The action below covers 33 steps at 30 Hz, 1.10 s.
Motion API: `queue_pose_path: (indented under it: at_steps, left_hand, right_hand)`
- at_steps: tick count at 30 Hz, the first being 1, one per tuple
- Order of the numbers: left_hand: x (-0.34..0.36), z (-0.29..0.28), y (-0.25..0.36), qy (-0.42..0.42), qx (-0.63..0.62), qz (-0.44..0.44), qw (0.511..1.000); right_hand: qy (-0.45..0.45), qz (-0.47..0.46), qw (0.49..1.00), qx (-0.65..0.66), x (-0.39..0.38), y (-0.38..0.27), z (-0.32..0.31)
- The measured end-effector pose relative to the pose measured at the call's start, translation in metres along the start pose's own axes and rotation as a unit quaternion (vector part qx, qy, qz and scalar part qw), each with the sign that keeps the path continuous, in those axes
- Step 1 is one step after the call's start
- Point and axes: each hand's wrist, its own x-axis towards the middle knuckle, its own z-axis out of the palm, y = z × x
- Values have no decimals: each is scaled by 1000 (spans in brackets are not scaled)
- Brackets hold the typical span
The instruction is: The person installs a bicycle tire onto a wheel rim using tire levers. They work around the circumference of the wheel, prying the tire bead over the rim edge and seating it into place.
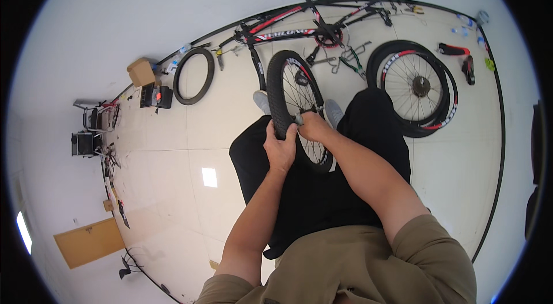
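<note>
A bicycle wheel stands upright between my knees, with a knobby black tyre and a black, red and white rim. My left hand is closed round the near part of its tyre, thumb on the side. My right hand is closed beside the rim and spokes, just right of the left thumb. A small grey piece shows at the right fingers, against the tyre's edge; its kind is too small to tell.
A black and red bicycle frame lies along the wall ahead. On the right are another wheel and a red-and-black saddle. A loose tyre, an open black toolbox and a cardboard box are at left.
</note>
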Motion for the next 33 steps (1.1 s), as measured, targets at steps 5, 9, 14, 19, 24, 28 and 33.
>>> queue_pose_path:
  at_steps: [5, 9, 14, 19, 24, 28, 33]
  left_hand:
    - [0, 7, -6, 32, -8, 15, 999]
    - [-6, -12, 5, 16, -11, -21, 1000]
    - [-3, 5, -21, 48, 13, 44, 998]
    - [-10, 11, -21, 30, -14, -9, 999]
    - [-4, 10, -11, 7, -11, -11, 1000]
    - [-5, 16, -28, 15, 10, -21, 1000]
    - [-8, 15, -33, 12, 6, -15, 1000]
  right_hand:
    - [45, -48, 996, -61, 20, 24, 14]
    - [79, -84, 991, -64, 11, 21, 23]
    - [74, -204, 975, 41, 48, 67, 32]
    - [34, -117, 992, 43, 32, 50, 22]
    - [71, -148, 985, 61, 51, 67, 25]
    - [-1, -96, 994, 59, 32, 40, 16]
    - [28, -99, 992, 68, 35, 43, 25]
